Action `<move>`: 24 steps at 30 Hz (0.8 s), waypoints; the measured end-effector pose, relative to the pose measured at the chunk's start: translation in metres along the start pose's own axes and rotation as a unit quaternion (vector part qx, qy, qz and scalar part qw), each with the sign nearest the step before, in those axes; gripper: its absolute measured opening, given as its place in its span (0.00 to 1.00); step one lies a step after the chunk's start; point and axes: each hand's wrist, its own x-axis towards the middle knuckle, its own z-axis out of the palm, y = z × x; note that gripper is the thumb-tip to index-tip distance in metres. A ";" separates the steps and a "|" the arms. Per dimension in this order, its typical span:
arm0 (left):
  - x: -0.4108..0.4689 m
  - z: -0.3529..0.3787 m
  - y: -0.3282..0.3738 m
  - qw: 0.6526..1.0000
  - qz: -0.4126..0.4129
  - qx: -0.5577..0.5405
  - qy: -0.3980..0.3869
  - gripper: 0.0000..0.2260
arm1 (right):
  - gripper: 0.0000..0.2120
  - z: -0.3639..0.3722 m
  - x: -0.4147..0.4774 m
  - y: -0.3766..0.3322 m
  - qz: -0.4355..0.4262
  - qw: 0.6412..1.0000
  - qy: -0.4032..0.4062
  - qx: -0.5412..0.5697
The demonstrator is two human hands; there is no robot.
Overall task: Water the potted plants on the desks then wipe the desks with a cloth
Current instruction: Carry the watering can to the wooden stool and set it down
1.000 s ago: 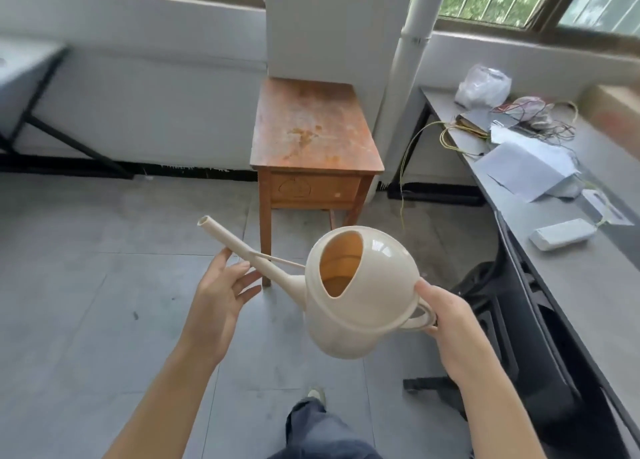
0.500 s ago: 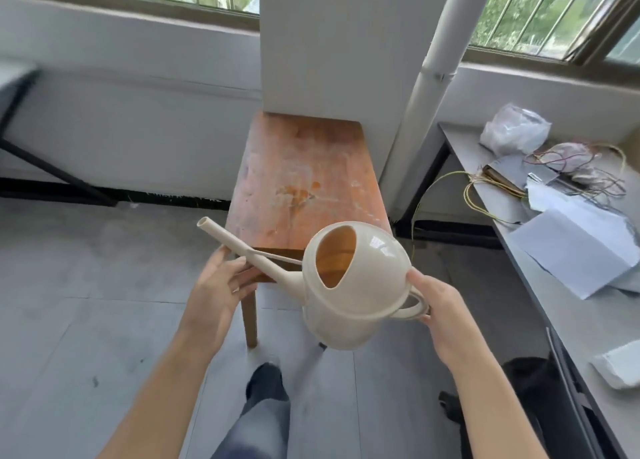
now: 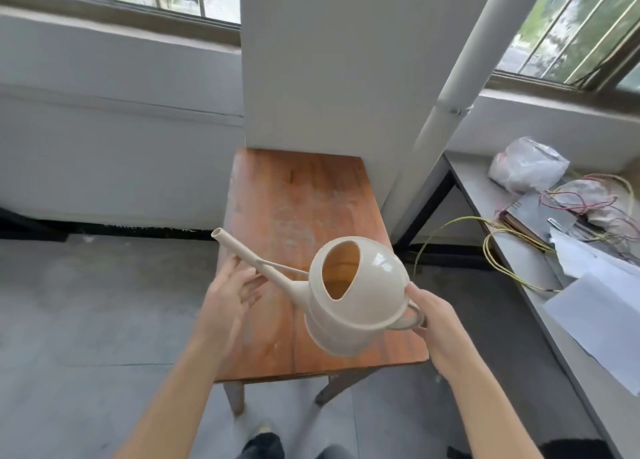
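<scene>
Holding one cream plastic watering can (image 3: 356, 299) in the air above a small wooden table (image 3: 304, 216), body round and glossy, tilted a little toward the left. Long thin spout (image 3: 249, 256) running up and to the left from the base of the body, braced to it by a slim strut, open at the tip. Large oval filling hole on top, inside walls lit amber; cannot tell for certain whether water sits at the bottom. Right hand (image 3: 440, 330) wrapped round the loop handle (image 3: 410, 321) at the can's rear, fingers curled closed on it, thumb pressed on the upper body. Left hand (image 3: 230, 299) under the spout, palm up, fingers loosely spread and cupped, fingertips touching the spout's underside without clamping it. Table top reddish brown, worn pale in patches, bare, pushed against a white pillar (image 3: 329, 60) with one white pipe (image 3: 460, 94) slanting beside it. To the right, one grey desk (image 3: 519, 271) carrying one crumpled plastic bag (image 3: 528, 164), contents hidden, a tangle of coloured wires (image 3: 585, 202), yellow-green cable (image 3: 498, 247) looping off the edge, and white paper sheets (image 3: 602, 306). Two barred windows above. Grey tiled floor (image 3: 86, 320) below, dark trouser legs at the bottom edge.
</scene>
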 end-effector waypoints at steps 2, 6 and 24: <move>0.024 0.005 0.005 1.000 -0.006 -0.002 0.003 0.21 | 0.11 0.003 0.026 -0.008 0.007 1.000 -0.006 -0.004; 0.068 0.018 0.013 1.000 -0.009 0.000 0.019 0.20 | 0.11 0.003 0.084 -0.023 0.043 0.998 -0.032 -0.023; 0.268 0.071 0.061 0.987 -0.052 -0.013 0.150 0.05 | 0.24 0.035 0.338 -0.107 0.025 0.990 -0.129 -0.055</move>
